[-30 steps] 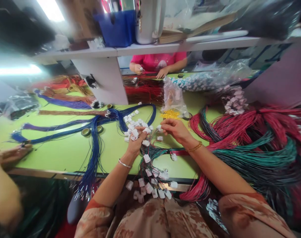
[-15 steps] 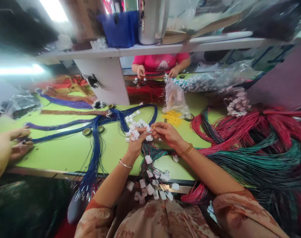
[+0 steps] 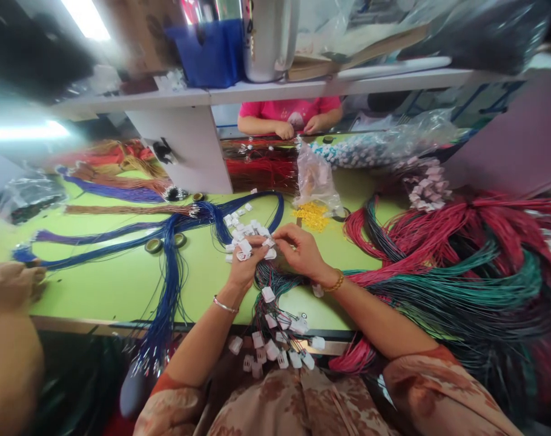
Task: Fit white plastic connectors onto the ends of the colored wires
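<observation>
My left hand (image 3: 247,264) is closed round a white connector, beside a cluster of white connectors (image 3: 244,229). Pinched fingers of my right hand (image 3: 300,249) meet the left fingertips at the connector; what they grip is too small to make out. Below my hands, green, red and black wires (image 3: 275,284) run down to several loose-hanging white connectors (image 3: 272,349) at the table's front edge. Yellow small parts (image 3: 310,215) lie in a pile behind my right hand.
Blue wire bundles (image 3: 169,266) cross the green table (image 3: 98,290). Red, green and black wires (image 3: 466,266) cover the right side. A co-worker's hand (image 3: 12,284) is at the far left, another person (image 3: 289,115) opposite. A shelf (image 3: 339,88) spans above.
The yellow piece at my right fingertips no longer shows. The view has shifted slightly. The co-worker's hand at left has closed near the blue wire ends, and the opposite person's hands have come together.
</observation>
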{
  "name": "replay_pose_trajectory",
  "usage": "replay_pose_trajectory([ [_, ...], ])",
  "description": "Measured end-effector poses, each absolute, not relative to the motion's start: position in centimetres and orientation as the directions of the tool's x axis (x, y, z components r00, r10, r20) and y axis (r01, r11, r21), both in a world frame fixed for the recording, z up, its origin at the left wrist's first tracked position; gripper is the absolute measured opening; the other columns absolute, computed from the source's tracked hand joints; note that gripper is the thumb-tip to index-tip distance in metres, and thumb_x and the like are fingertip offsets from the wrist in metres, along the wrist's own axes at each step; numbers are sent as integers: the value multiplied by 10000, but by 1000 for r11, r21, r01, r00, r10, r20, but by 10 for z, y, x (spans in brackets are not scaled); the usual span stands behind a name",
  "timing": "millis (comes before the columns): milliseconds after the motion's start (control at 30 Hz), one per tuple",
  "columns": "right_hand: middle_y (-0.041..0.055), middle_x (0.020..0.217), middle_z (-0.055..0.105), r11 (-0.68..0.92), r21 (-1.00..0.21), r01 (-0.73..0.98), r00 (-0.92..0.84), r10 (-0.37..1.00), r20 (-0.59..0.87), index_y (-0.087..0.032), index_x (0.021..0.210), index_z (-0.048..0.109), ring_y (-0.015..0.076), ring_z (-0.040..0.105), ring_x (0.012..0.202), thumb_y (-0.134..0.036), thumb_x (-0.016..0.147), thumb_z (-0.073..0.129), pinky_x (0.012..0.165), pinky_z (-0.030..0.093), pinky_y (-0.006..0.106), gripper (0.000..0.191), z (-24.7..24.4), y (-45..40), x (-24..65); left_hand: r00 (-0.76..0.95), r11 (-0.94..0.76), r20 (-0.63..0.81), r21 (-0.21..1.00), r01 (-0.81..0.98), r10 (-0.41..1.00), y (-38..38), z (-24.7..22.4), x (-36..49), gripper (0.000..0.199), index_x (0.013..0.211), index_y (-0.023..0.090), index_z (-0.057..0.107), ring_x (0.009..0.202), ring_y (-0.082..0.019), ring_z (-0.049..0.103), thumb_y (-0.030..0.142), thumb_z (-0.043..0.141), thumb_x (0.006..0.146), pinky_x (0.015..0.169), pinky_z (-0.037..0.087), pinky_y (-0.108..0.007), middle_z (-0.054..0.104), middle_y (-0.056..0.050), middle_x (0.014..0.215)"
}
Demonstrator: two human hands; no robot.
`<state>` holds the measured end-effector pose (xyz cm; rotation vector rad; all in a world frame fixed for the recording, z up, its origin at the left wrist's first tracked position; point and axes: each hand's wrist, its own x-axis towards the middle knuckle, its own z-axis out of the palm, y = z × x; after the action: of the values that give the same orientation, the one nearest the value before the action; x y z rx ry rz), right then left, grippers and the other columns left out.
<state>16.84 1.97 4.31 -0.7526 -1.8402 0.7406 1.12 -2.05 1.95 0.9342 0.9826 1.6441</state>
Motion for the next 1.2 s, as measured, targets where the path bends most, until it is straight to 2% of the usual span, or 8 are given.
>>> replay_pose_trajectory([
  [233,10,857,727,624,-753,209,-312,772,554,-210,1074,621,145,685,738,-212,879,601,708,538,266,196,40,18,170,-210,-189,119,917,-352,970,-21,19,12,226,716,153,704,800,-149,661,231,887,610,721,526,-273,687,-35,893],
  [400,24,835,744,703,-630,331,-370,711,598,-204,1097,612,159,695,717,-195,892,566,696,534,263,210,44,18,172,-251,-189,108,927,-324,962,-21,18,13,250,701,153,696,779,-147,667,220,899,573,722,537,-281,693,-32,896],
  [633,114,1145,724,800,-434,414,-503,599,623,-187,1385,461,194,701,887,-74,840,472,736,560,281,557,35,-13,157,-378,-212,118,953,-218,918,-18,7,9,206,707,166,708,728,-157,661,230,866,590,712,536,-286,716,-27,775],
  [800,121,1139,706,783,-522,339,-517,619,592,-149,1308,527,195,679,931,-127,854,500,790,560,302,456,31,-4,168,-312,-187,97,943,-275,945,-15,15,7,290,707,164,687,756,-149,650,321,896,583,744,537,-285,703,-26,807],
  [867,103,1068,719,713,-579,397,-476,699,534,-153,1173,618,183,674,896,-164,883,504,785,547,292,312,34,18,197,-302,-193,102,938,-288,948,-15,20,8,350,697,158,657,754,-133,626,404,891,612,718,523,-258,670,-16,793],
  [933,93,1019,731,591,-581,560,-415,807,421,-155,1037,676,179,673,879,-164,893,499,777,526,279,228,36,43,238,-298,-173,73,930,-325,952,-17,21,10,408,740,166,619,612,-90,541,484,860,656,579,461,-214,580,30,662],
  [1067,117,979,760,298,-293,909,-285,955,85,-142,962,735,222,687,868,-126,854,537,785,481,292,226,29,78,314,-240,-99,2,913,-395,971,-20,17,13,572,920,227,518,407,-56,293,696,740,678,399,221,-203,372,115,492],
  [1200,106,1021,763,236,-170,957,-239,971,0,-173,1033,747,221,686,916,-195,886,538,782,452,269,257,13,85,338,-247,-78,-4,944,-320,969,-20,13,15,629,950,247,458,390,-60,277,808,592,701,393,152,-232,406,101,508],
])
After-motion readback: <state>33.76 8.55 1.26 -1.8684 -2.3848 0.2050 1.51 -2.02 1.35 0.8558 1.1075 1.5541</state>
